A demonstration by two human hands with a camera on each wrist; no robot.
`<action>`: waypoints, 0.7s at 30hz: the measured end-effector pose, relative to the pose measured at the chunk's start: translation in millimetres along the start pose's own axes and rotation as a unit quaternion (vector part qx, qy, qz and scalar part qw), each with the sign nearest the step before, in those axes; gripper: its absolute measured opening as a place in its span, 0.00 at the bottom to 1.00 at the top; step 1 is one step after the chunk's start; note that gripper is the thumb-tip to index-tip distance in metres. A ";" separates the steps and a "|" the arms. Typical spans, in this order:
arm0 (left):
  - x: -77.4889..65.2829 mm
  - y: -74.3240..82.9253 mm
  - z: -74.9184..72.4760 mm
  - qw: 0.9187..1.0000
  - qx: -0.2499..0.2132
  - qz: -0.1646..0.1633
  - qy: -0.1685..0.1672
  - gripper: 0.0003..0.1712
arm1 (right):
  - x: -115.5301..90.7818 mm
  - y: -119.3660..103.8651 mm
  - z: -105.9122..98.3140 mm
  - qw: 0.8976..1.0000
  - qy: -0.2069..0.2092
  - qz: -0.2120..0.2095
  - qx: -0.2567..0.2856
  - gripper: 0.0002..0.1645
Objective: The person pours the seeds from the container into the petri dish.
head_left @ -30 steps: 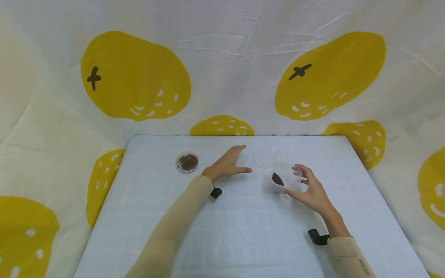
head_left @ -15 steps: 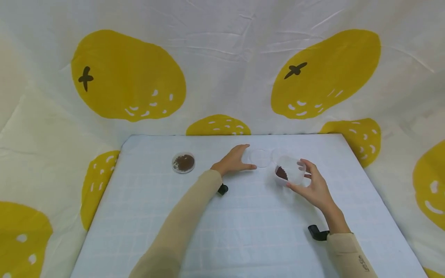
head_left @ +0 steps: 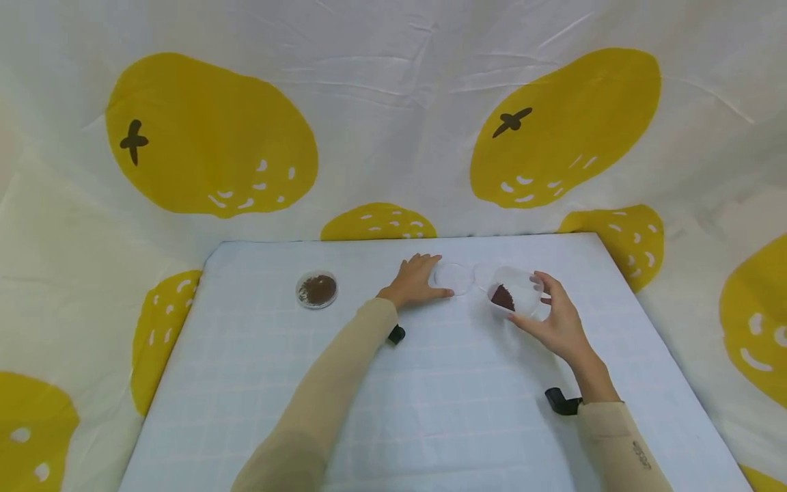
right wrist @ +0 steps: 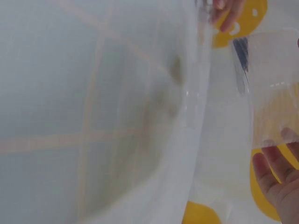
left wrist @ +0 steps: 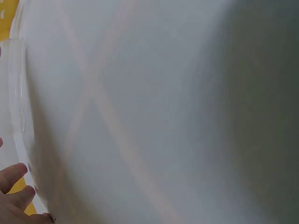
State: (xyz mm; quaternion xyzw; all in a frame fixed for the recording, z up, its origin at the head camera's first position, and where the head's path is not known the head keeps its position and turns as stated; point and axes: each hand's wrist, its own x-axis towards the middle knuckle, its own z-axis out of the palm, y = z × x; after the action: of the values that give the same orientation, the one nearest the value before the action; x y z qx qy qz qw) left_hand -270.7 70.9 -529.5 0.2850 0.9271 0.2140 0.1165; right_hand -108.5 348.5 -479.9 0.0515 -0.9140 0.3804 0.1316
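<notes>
My right hand [head_left: 556, 318] grips a clear plastic container [head_left: 522, 290] by its right side, thumb at the near side and fingers at the far side. The container leans left, and dark brown granules [head_left: 502, 298] lie gathered at its left end. In the right wrist view, my fingers lie along the container [right wrist: 273, 88]. My left hand [head_left: 415, 280] is at the left edge of an uncovered clear round dish [head_left: 458, 279], thumb and fingers spread apart around that side. At the left border of the left wrist view show the clear dish [left wrist: 16, 88] and several fingertips.
A second round dish [head_left: 318, 290] with brown powder and some white bits stands on the left of the pale blue tablecloth [head_left: 424, 410]. Another clear round rim [head_left: 482, 273] shows partly behind the container. A white curtain [head_left: 375, 137] with yellow fruit prints rises behind the table.
My left hand has moved right, up to the clear dish. My right hand has carried the container slightly away from me, and it leans further. The whole head view has shifted a little left.
</notes>
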 end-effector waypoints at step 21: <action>-0.2 -4.1 9.0 1.000 0.014 0.000 0.002 0.50 | 29.0 4.8 -1.0 0.999 -0.011 0.028 -0.037 0.61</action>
State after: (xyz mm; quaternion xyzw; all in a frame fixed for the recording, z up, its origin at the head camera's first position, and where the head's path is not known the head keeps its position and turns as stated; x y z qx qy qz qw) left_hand -269.4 70.7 -539.2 0.2857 0.9302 0.2019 0.1107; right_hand -137.1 352.7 -474.4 0.0253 -0.9299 0.3493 0.1129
